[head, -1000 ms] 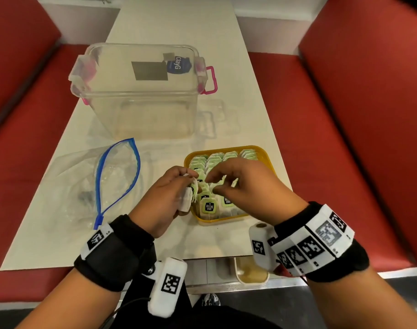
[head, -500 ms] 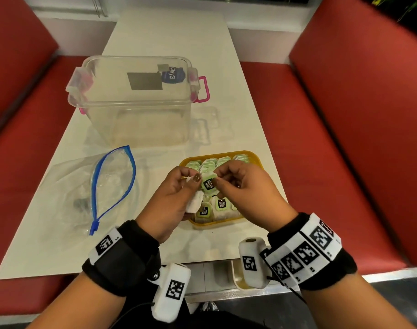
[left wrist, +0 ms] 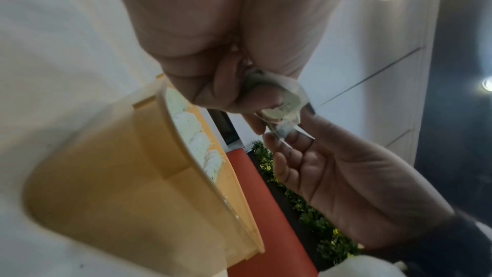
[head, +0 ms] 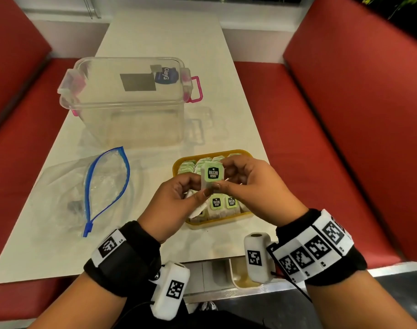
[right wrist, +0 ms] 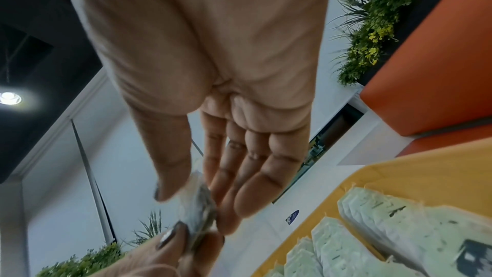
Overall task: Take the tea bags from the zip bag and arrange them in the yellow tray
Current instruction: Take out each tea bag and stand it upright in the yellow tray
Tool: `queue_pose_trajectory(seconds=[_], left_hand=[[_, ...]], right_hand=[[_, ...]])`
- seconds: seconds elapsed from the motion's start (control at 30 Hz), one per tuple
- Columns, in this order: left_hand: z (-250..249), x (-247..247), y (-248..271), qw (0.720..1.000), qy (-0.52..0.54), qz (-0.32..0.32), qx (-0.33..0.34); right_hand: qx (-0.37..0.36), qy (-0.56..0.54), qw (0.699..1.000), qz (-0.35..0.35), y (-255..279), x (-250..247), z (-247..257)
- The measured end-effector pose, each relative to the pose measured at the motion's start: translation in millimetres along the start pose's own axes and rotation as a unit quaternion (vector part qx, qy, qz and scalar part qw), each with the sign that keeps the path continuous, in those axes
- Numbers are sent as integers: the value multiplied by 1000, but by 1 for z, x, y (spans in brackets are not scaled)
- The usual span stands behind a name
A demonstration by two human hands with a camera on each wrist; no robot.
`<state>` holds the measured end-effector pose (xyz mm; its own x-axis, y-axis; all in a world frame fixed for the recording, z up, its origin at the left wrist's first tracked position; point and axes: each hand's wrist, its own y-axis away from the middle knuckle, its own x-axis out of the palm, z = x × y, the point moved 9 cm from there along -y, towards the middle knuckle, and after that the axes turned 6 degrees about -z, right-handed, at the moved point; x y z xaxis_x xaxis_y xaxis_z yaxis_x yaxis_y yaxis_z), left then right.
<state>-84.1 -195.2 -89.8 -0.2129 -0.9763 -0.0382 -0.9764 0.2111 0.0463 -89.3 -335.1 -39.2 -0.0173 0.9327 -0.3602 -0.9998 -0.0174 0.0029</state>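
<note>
Both hands hold one tea bag (head: 211,176) with a green tag just above the yellow tray (head: 217,224). My left hand (head: 201,188) pinches its lower left edge and keeps more white tea bags (head: 198,211) tucked under the palm. My right hand (head: 222,176) pinches the bag between thumb and fingers. In the right wrist view the tea bag (right wrist: 199,208) sits between my right hand (right wrist: 191,203) and the left fingers (right wrist: 170,239). Rows of tea bags (right wrist: 399,229) fill the tray (right wrist: 412,174). The clear zip bag (head: 60,186) lies open at the left.
A clear lidded plastic box (head: 129,100) with pink clips stands behind the tray and the zip bag. Red bench seats (head: 345,138) flank the white table (head: 160,39). The tray sits near the table's front right edge.
Both hands have risen from the tray with the tea bag between them. Its green tag now faces up toward me.
</note>
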Motion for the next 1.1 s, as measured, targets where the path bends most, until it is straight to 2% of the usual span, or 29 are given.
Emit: queue_pose_trajectory(seconds=[0.07,0.17,0.43,0.57,0.7,0.8,0.9,1.0,1.1], left_hand=[[3,2,-1,1000,25,-1,-15],[4,3,-2,1000,10,-2,-9],[6,4,-7,1000,16,-7,-9],[4,0,-10,998,-67,-10,21],[-1,6,-10,974,-215,10,75],[-2,10,-13,967,-240,20,77],[0,7,-14,966,-248,16,63],[-3,-10,-16,962,-263,-34,67],[-3,-36,-15,948,-289,-113,72]], right_hand=[[-14,30,999,5,0,1,1],[-27,47,998,-29,-1,-6,0],[-26,47,998,-17,-4,-4,-6],[-12,87,996,-7,-5,-6,-8],[-42,162,986,-7,-10,-11,1],[-41,216,974,52,-13,-1,0],[-36,258,963,71,-16,-3,-5],[-14,327,940,95,-19,-6,-17],[2,416,896,159,-17,1,-35]])
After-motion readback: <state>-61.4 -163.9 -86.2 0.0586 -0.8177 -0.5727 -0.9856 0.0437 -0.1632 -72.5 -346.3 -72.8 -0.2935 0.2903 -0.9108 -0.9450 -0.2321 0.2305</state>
